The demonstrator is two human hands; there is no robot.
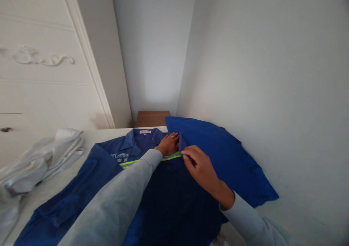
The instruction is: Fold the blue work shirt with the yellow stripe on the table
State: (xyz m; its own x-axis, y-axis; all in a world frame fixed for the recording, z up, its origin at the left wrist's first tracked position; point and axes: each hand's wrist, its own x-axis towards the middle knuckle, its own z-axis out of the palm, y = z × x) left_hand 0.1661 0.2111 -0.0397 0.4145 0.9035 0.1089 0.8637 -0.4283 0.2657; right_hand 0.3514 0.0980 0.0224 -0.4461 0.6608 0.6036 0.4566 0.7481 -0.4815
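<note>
A dark blue work jacket (166, 187) lies spread on a pale surface, its collar at the far end with a small label inside. White lettering and a yellow-green reflective stripe (129, 163) cross its chest. My left hand (169, 144), wearing a ring, rests with fingers outstretched on the jacket's upper chest, beside the collar. Close to its right, my right hand (200, 166) pinches a raised fold of the jacket at the stripe's end. The jacket's left sleeve (95, 166) lies across the left side. Brighter blue cloth (218, 147) extends behind my right hand.
White crumpled cloth (40, 158) lies at the left on the pale surface (95, 137). Behind it stands a white cabinet (46, 93) with carved trim. A brown wooden piece (152, 118) sits in the back corner. A grey wall (267, 93) bounds the right.
</note>
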